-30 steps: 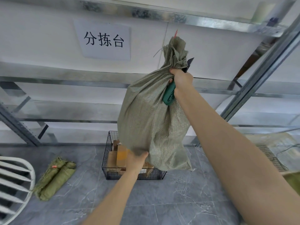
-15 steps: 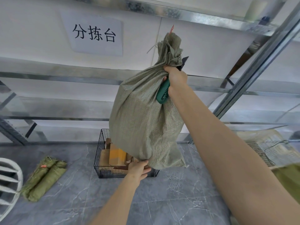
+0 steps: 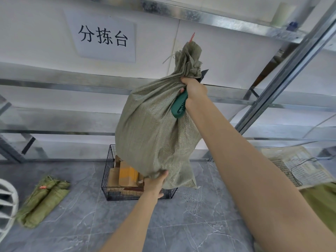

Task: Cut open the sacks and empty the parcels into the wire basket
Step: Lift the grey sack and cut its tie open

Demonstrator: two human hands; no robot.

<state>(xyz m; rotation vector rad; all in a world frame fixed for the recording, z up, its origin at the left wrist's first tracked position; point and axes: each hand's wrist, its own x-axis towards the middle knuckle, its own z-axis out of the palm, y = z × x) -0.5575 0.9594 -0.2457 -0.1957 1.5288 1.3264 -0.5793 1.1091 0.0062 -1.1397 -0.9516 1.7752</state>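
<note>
A full grey-green woven sack (image 3: 151, 131) hangs in the air above the black wire basket (image 3: 107, 184) on the floor. My right hand (image 3: 194, 88) grips the sack's tied neck together with a green-handled cutter (image 3: 179, 106), whose dark blade tip pokes out behind the neck. My left hand (image 3: 155, 182) holds the sack's bottom edge from below. Cardboard parcels (image 3: 126, 174) lie inside the basket, partly hidden by the sack.
A folded green sack bundle (image 3: 43, 199) lies on the grey tile floor at left, beside a white slatted chair (image 3: 7, 202). Metal shelving rails (image 3: 283, 57) run along the wall. A pale mesh crate (image 3: 298, 166) and more green sacking (image 3: 321, 200) sit at right.
My left hand has slid from under the sack's middle toward its lower right corner. The sack has stayed raised over the basket while my view shifted slightly.
</note>
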